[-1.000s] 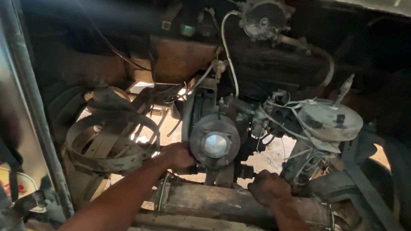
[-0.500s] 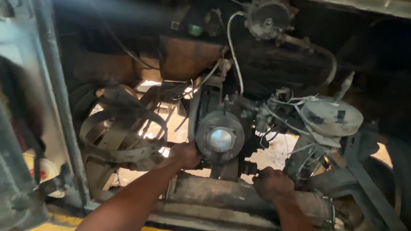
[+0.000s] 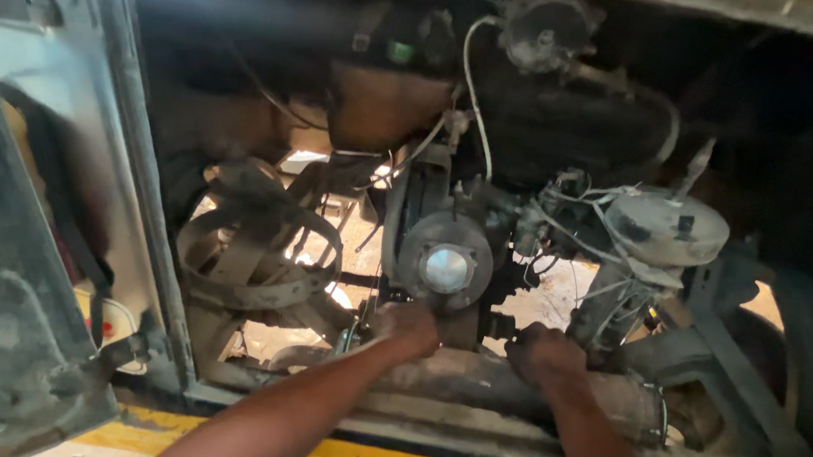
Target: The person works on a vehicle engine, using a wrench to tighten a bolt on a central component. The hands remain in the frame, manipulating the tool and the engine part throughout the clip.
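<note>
Head view: below the round pulley (image 3: 445, 264), left hand (image 3: 404, 328) and right hand (image 3: 541, 354) rest on the rusty pipe (image 3: 511, 383), fingers curled, grip impossible to tell.

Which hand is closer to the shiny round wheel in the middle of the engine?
Left. The left hand sits just under the round pulley. The right hand is lower and off to its right, farther away.
</note>
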